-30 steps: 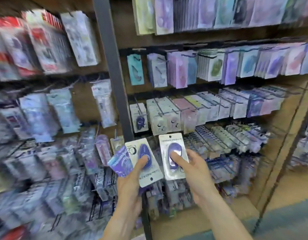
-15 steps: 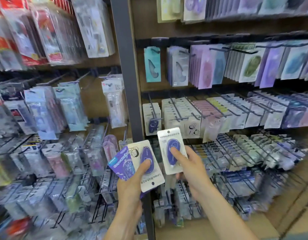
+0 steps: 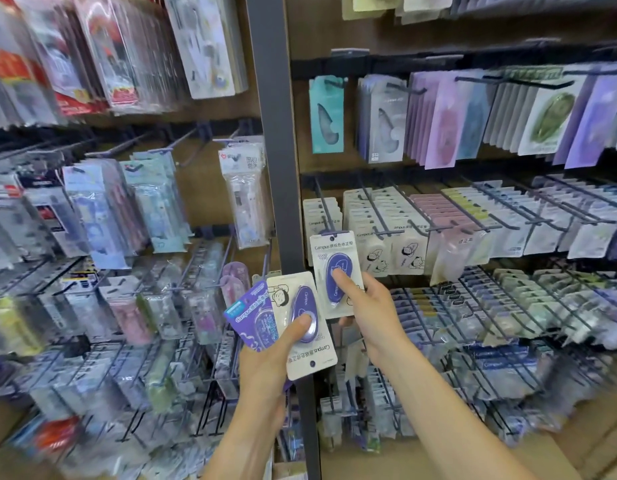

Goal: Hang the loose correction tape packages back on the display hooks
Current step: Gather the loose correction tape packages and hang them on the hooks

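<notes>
Two white-and-purple packages [image 3: 308,323] fill the left hand [image 3: 265,362]; the right hand [image 3: 372,310] grips a white package [image 3: 336,271].

You face a dark grey metal upright post [image 3: 277,168] splitting the brown backboard [image 3: 210,188]. To your far left hang clear red-labelled blister packs [image 3: 68,64]; nearer the post, a clear bagged white pack [image 3: 244,199] hangs alone.

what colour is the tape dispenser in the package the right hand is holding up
Purple, on a white card package held by the right hand; head view shows it.
</notes>
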The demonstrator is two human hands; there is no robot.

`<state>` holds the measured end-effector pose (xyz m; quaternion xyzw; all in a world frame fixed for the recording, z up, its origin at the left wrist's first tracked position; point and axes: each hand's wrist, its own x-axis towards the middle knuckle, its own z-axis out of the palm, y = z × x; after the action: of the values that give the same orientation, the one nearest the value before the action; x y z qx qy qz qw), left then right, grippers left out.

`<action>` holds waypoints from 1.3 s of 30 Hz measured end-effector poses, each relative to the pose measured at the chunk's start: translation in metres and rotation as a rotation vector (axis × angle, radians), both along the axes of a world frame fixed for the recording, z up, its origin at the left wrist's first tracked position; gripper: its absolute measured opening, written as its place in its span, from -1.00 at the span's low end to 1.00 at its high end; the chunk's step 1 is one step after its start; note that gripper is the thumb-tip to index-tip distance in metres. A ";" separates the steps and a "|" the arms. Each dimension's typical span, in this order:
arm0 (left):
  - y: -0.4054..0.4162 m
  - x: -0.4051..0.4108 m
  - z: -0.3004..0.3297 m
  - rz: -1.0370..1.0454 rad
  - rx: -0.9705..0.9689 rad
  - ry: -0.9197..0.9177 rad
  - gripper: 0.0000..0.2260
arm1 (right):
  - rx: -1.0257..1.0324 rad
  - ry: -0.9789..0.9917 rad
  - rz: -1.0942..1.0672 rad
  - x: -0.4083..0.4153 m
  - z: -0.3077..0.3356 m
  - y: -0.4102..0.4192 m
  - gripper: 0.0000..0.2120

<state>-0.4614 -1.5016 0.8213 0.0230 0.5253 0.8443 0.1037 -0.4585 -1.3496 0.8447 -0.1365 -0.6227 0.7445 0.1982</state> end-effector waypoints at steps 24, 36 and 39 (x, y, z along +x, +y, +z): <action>0.000 0.000 -0.001 -0.028 -0.029 -0.053 -0.43 | -0.378 -0.253 -0.142 -0.048 -0.012 0.010 -0.51; 0.017 0.000 -0.006 -0.105 -0.016 -0.072 -0.56 | -0.185 -0.080 0.156 0.045 -0.021 -0.014 -0.73; 0.012 0.000 -0.009 -0.157 -0.057 -0.037 -0.55 | -0.289 -0.053 0.099 0.043 -0.020 -0.009 -0.70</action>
<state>-0.4613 -1.4897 0.8119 0.0455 0.5437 0.8186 0.1797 -0.4158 -1.3584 0.8252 -0.1525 -0.5199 0.8315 0.1229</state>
